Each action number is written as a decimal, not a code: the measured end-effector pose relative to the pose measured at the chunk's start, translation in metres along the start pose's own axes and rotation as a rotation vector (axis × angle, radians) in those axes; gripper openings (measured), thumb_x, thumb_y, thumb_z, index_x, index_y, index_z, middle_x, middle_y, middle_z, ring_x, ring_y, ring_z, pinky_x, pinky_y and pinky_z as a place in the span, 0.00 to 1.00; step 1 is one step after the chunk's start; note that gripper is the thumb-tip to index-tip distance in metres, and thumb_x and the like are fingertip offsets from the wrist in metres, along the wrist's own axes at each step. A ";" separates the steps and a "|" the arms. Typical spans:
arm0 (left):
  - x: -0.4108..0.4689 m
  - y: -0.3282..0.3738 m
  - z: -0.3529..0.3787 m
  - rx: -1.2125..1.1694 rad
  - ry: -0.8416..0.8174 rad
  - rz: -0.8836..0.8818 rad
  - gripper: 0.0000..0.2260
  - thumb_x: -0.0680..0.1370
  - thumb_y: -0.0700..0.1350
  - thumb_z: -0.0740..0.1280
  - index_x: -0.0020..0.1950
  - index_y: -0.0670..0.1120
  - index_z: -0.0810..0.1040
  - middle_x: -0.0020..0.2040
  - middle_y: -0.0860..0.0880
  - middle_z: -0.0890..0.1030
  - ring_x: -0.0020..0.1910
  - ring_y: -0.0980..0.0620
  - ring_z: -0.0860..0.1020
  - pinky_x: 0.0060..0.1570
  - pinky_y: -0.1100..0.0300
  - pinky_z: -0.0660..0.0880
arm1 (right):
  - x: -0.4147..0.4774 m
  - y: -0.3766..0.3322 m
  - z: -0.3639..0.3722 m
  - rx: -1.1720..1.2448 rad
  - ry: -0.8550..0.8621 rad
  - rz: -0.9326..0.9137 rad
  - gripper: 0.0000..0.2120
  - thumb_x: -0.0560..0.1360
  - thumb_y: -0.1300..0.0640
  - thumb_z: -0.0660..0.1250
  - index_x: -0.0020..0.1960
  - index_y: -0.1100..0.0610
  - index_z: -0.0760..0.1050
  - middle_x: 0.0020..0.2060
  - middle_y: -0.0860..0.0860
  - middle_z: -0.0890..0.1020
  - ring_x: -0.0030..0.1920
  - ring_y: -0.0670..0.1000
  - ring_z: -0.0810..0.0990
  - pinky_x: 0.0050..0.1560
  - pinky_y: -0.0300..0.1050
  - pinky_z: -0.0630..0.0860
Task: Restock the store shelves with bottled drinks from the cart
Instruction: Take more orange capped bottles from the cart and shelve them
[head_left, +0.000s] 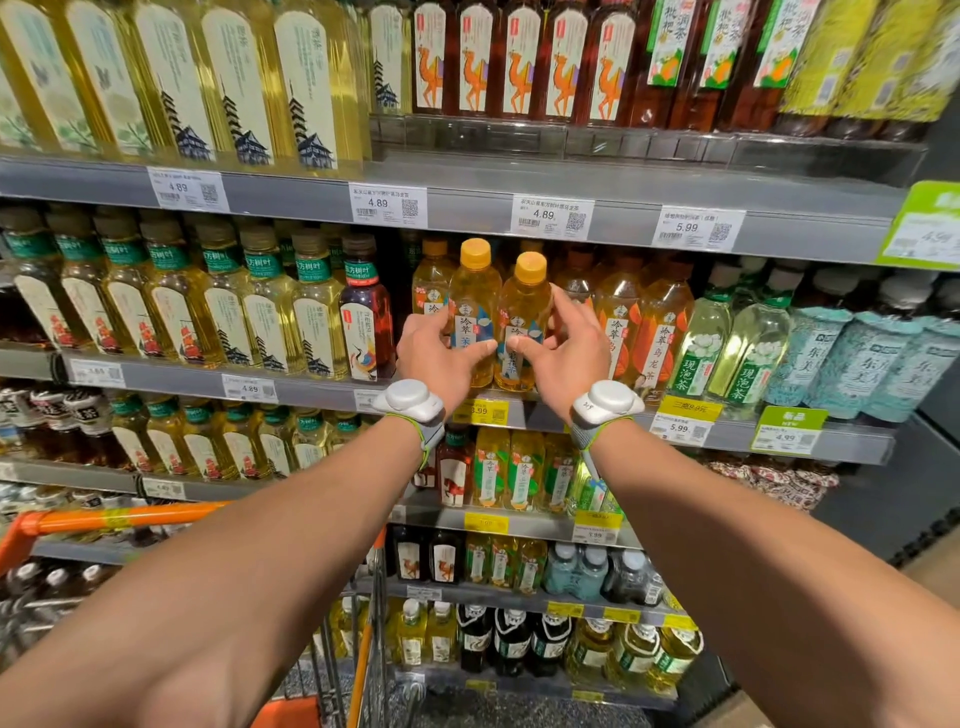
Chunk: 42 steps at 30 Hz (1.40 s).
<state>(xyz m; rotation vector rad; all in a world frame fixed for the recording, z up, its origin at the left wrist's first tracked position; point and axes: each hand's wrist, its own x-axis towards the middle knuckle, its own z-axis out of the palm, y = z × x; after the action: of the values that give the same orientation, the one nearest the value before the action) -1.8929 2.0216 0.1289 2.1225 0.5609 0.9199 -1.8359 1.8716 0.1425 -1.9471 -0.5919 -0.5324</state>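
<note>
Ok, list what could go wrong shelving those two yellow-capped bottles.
1. The left yellow-capped clear plastic bottle of pale tea and its right twin sit near the grey metal shelf rail; let go there, either could tip off the front.
2. The right twin seems to lean; the right hand releasing early might topple it.
3. The left hand is close to the dark-liquid plastic bottle beside it and could knock it.

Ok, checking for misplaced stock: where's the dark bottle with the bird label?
Head view, second shelf down, left of centre: the dark bottle stands between the pale tea bottles and the yellow-capped bottle in the left hand.
</note>
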 end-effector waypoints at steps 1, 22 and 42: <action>-0.001 0.000 0.001 -0.008 0.009 -0.002 0.28 0.70 0.56 0.80 0.66 0.44 0.81 0.57 0.46 0.77 0.50 0.53 0.74 0.44 0.70 0.64 | 0.000 0.000 0.000 -0.003 0.001 -0.007 0.34 0.69 0.52 0.80 0.73 0.50 0.73 0.55 0.49 0.79 0.40 0.40 0.72 0.42 0.20 0.65; 0.004 0.001 0.005 0.055 -0.057 0.105 0.21 0.84 0.44 0.64 0.78 0.50 0.69 0.54 0.44 0.76 0.47 0.51 0.71 0.45 0.62 0.62 | 0.008 0.007 0.010 -0.088 0.071 0.115 0.09 0.77 0.56 0.74 0.53 0.59 0.79 0.38 0.52 0.81 0.41 0.54 0.78 0.44 0.47 0.75; 0.031 -0.002 -0.005 -0.155 -0.040 -0.258 0.25 0.78 0.39 0.67 0.75 0.48 0.69 0.66 0.45 0.79 0.63 0.43 0.78 0.62 0.50 0.74 | 0.028 -0.002 0.021 -0.157 0.098 -0.073 0.19 0.78 0.59 0.71 0.67 0.57 0.76 0.65 0.53 0.78 0.62 0.56 0.78 0.58 0.47 0.73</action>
<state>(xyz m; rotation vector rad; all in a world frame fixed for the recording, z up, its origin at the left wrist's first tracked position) -1.8764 2.0450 0.1429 1.8745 0.7011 0.7499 -1.8128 1.8966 0.1515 -2.0392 -0.5750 -0.7345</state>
